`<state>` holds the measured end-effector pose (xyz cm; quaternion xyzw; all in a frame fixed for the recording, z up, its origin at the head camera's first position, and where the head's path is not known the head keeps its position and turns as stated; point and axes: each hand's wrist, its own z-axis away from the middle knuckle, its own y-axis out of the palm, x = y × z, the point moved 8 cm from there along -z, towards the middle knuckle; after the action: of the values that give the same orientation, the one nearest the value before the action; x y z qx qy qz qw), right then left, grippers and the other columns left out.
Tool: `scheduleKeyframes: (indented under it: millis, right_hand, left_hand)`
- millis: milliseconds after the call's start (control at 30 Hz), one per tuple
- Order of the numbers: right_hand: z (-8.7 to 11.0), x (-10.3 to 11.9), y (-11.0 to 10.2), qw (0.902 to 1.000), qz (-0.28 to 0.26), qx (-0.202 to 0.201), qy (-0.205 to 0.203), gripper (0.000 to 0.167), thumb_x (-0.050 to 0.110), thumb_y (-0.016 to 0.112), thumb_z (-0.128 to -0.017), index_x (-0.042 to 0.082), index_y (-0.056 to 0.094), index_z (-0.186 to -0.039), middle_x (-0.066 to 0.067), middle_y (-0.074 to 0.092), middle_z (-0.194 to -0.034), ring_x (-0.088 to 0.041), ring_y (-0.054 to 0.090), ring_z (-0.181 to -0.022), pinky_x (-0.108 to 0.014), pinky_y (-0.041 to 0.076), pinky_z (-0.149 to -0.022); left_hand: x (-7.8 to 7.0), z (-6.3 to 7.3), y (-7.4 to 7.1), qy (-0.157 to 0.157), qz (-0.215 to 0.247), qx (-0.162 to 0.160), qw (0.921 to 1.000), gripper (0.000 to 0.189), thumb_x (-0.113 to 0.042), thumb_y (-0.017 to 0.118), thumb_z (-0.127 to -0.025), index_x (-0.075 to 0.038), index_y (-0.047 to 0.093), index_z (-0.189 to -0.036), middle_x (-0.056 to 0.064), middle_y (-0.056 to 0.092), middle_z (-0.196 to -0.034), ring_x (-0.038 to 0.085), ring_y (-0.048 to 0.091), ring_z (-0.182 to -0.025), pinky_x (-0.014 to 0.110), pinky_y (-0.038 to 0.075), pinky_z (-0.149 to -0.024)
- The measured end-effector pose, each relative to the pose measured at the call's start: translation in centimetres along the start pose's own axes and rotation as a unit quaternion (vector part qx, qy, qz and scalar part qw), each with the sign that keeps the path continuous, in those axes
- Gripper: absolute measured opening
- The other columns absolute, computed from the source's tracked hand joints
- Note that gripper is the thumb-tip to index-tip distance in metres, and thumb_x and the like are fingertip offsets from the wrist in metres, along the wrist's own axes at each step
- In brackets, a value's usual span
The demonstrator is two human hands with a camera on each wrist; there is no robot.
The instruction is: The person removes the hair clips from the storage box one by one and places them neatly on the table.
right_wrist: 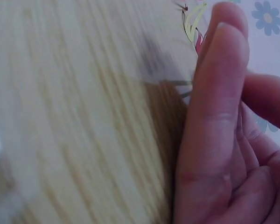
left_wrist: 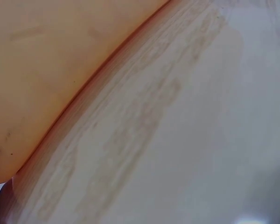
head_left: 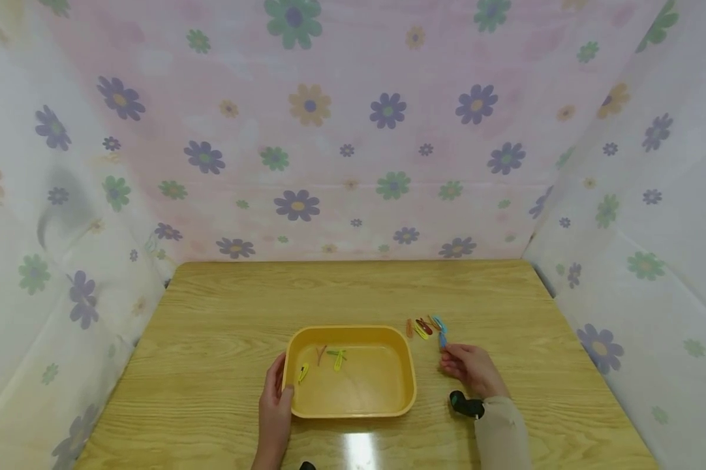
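A yellow plastic tray (head_left: 353, 416) stands on the table, and my left hand (head_left: 275, 405) grips its left side with the thumb at the rim. Inside the tray lie a yellow snap hair clip (head_left: 303, 372), a pinkish-brown clip (head_left: 320, 354) and a few yellow-green clips (head_left: 338, 362). To the right of the tray, my right hand (head_left: 473, 367) pinches a blue hair clip (head_left: 443, 339) between its fingertips. In the right wrist view the fingers (right_wrist: 214, 107) hide this clip. The tray's outer wall (left_wrist: 60, 56) fills the upper left of the left wrist view.
Just beyond the right hand lies a small group of hair clips: an orange one (head_left: 409, 328), a yellow one (head_left: 421, 331), a dark red one (head_left: 427, 328) and a light blue one (head_left: 440, 323). Flowered cloth (head_left: 353, 130) hangs behind and beside the wooden table (head_left: 212, 365).
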<state>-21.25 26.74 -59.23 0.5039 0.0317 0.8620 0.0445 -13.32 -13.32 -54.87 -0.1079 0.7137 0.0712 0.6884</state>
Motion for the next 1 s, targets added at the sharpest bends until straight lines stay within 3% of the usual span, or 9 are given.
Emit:
scheduleKeyframes:
  millis: [300,600,1000]
  right_hand:
    - [-0.5,-0.1,-0.3,0.998,0.058,-0.02,0.017,0.033,0.019,0.048,-0.091,-0.009,0.05,-0.107,-0.008,0.063,-0.073,-0.015,0.062,-0.063,-0.024,0.051,-0.057]
    - [-0.4,0.1,-0.3,0.997,0.068,-0.034,0.015,0.035,0.023,0.05,-0.09,-0.008,0.05,-0.106,-0.007,0.063,-0.071,-0.013,0.061,-0.06,-0.022,0.051,-0.054]
    - [-0.7,-0.3,-0.5,0.9969,0.069,-0.022,0.031,0.031,0.027,0.053,-0.088,-0.003,0.052,-0.094,-0.004,0.06,-0.066,-0.01,0.059,-0.056,-0.02,0.048,-0.05]
  left_hand:
    - [2.2,-0.4,-0.2,-0.012,-0.001,-0.001,0.9999,0.057,0.006,0.04,-0.085,-0.018,0.035,-0.137,-0.006,0.037,-0.136,0.008,0.03,-0.126,0.017,0.032,-0.094]
    - [2.5,-0.4,-0.1,-0.006,0.003,-0.001,1.0,0.058,0.005,0.04,-0.084,-0.018,0.035,-0.137,-0.007,0.036,-0.136,0.01,0.029,-0.127,0.016,0.034,-0.092]
    - [2.3,-0.4,-0.1,-0.006,0.003,-0.001,1.0,0.057,0.005,0.04,-0.085,-0.018,0.036,-0.136,-0.007,0.037,-0.135,0.008,0.03,-0.126,0.014,0.031,-0.094]
